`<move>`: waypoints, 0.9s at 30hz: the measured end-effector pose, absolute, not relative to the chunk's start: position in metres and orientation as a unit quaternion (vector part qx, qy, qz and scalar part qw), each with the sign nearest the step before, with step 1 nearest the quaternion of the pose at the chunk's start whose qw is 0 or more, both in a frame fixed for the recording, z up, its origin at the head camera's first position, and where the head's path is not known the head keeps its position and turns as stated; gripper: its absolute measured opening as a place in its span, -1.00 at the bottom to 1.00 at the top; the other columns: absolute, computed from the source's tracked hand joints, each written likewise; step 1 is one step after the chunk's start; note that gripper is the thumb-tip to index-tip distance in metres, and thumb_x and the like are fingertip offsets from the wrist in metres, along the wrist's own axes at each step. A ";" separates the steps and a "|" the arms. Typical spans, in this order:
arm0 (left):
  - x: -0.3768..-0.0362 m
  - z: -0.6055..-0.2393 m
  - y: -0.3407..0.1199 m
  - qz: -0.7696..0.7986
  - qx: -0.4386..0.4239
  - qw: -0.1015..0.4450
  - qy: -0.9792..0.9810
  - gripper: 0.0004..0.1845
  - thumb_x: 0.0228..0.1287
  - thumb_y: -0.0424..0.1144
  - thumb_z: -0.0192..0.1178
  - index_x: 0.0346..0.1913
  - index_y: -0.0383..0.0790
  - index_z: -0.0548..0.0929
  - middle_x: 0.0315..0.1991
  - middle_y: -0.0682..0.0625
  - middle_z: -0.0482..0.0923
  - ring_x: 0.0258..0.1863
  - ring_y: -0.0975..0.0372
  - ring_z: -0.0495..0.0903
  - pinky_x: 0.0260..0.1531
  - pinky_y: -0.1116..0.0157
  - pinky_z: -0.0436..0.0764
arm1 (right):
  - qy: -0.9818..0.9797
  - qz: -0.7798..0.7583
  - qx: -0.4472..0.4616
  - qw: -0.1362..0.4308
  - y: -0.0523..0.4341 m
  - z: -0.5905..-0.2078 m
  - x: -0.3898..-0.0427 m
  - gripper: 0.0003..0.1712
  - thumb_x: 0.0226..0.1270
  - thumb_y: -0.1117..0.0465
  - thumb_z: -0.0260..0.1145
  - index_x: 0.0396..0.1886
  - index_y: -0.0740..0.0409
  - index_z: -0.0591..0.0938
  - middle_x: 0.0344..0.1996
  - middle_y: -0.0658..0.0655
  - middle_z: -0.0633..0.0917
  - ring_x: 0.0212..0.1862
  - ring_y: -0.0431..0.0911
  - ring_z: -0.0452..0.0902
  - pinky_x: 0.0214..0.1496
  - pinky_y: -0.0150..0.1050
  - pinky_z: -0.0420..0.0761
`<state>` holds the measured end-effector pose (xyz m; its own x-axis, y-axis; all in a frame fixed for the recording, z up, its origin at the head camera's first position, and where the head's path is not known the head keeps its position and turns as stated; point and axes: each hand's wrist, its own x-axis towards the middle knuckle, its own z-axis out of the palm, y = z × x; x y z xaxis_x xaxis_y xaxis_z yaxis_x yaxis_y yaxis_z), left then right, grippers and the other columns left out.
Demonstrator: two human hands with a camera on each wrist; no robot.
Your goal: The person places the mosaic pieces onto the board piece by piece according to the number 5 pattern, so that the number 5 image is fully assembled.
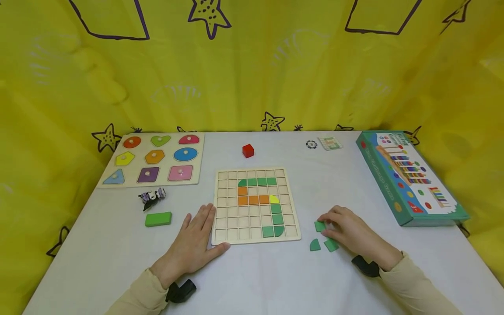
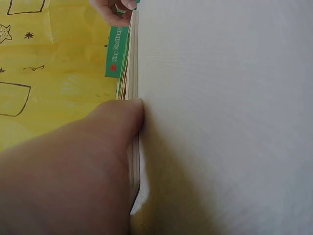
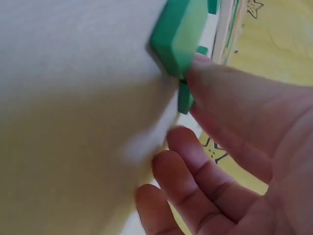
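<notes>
Three loose green tiles [image 1: 320, 226] lie on the desk [image 1: 98, 258] right of the grid board [image 1: 226, 208]: two squares and one quarter-round. The right hand [image 1: 348, 232] rests curled over them, fingertips on the farthest square; whether it pinches it is hard to tell. The left hand [image 1: 194, 243] lies flat, fingers straight, against the board's left edge. In the board sit nine green, four orange and one yellow piece.

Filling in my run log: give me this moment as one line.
left hand: flat, steadying grid board | right hand: fingers on green tile | two green tiles loose on table
</notes>
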<state>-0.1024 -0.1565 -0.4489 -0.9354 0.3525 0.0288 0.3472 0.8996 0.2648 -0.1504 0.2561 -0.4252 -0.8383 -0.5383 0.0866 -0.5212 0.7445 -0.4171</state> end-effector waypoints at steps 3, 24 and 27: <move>-0.104 -0.448 -0.155 0.134 0.181 0.009 0.974 0.07 0.27 0.39 0.01 0.50 -0.44 0.04 0.51 -0.24 -0.02 0.49 -0.04 -0.06 0.34 -0.20 -0.06 | 0.936 -0.210 -0.282 0.013 0.250 -0.424 -0.150 -0.75 0.17 0.30 0.48 -0.15 0.19 0.68 -0.25 -0.05 0.56 -0.22 -0.16 0.42 -0.18 -0.18 0.53; -0.103 -0.449 -0.154 0.132 0.176 0.018 0.975 0.07 0.27 0.38 0.03 0.50 -0.44 0.04 0.51 -0.25 -0.02 0.49 -0.05 -0.07 0.34 -0.20 -0.06 | 0.867 -0.213 -0.450 -0.013 0.118 -0.421 -0.154 -0.86 0.13 0.20 0.53 -0.39 0.04 0.69 -0.38 -0.13 0.61 -0.29 -0.20 0.45 -0.21 -0.35 0.50; -0.103 -0.449 -0.155 0.129 0.171 0.021 0.977 0.08 0.27 0.39 0.02 0.50 -0.43 0.03 0.51 -0.24 -0.02 0.49 -0.05 -0.07 0.34 -0.19 -0.06 | 0.863 -0.198 -0.464 -0.032 0.113 -0.423 -0.155 -0.87 0.12 0.18 0.53 -0.46 0.00 0.70 -0.39 -0.13 0.61 -0.31 -0.20 0.42 -0.23 -0.35 0.47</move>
<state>-0.1028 -0.1551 -0.4486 -0.9403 0.3402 0.0035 0.3295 0.9081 0.2583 -0.1554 0.1133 -0.4229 -0.5665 -0.7888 0.2385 -0.8139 0.4904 -0.3114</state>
